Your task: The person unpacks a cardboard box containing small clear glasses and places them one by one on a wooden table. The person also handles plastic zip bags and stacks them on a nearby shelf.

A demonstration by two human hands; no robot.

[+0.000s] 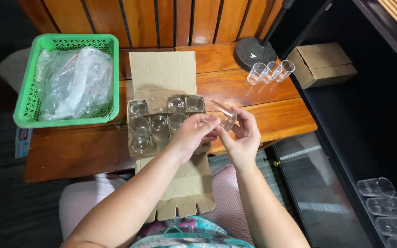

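Both hands hold one clear drinking glass point(221, 112), tilted on its side, just right of an open cardboard box point(161, 73) with divider cells. My left hand point(193, 133) grips the glass from the left and my right hand point(241, 135) cups it from below and the right. Several clear glasses point(159, 123) stand in the box's cells. The box rests on a wooden table point(253, 92), and its front flap hangs over my lap.
A green plastic basket point(28, 103) holding crumpled clear plastic wrap point(74, 82) sits at the table's left. Three glasses point(270, 72) stand at the back right near a black round stand base point(253, 53). A closed cardboard box point(321, 64) and more glasses point(387, 206) lie on the right.
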